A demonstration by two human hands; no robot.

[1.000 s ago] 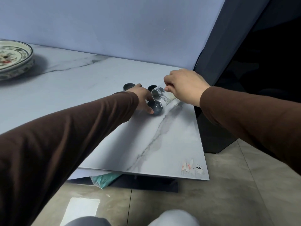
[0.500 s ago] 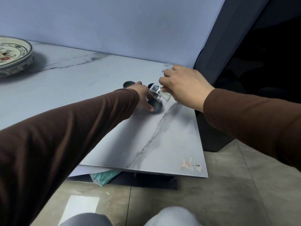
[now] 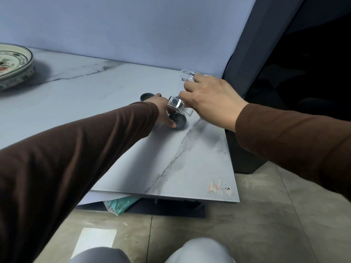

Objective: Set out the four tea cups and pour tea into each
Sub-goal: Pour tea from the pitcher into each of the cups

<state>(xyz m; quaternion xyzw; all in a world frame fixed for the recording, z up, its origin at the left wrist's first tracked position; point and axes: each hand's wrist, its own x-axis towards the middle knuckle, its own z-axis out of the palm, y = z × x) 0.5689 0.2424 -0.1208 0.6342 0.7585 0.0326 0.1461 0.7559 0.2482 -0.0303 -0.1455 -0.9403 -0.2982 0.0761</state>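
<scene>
Pouring is under way at the far right of the bench (image 3: 95, 114): you tip a small clear glass pitcher (image 3: 179, 106) mouth-down over the nearest dark cup (image 3: 178, 120). Your right hand (image 3: 210, 103) has its grip closed on the pitcher, fingers pinching the far side, so the spout hangs just above the cup's rim. Whether liquid is falling cannot be told; the glass blurs against the hand.

Your left hand (image 3: 163, 111) reaches in low, thumb and fingertips pressed to the cup's left wall. That grip is set against the cup, likely to stop a light vessel skating on the slick top while you pour.

Cups: small, round, dark glazed, shallow bowls. A second one (image 3: 147, 96) sits just behind your left hand. A third dark rim peeks out behind the pitcher, mostly hidden. The fourth is not visible, possibly under your hand.

Another clear glass piece (image 3: 187, 74) stands at the bench's back right corner, touching your right fingertips or just behind them; which, you cannot tell.

Bench top: polished pale marble-look slab, grey veins running diagonally, thin edge, a scuffed sticker patch (image 3: 220, 187) at the near right corner. A painted ceramic plate (image 3: 13, 63) sits well apart at far left.

Both sleeves are brown, soft knit.
</scene>
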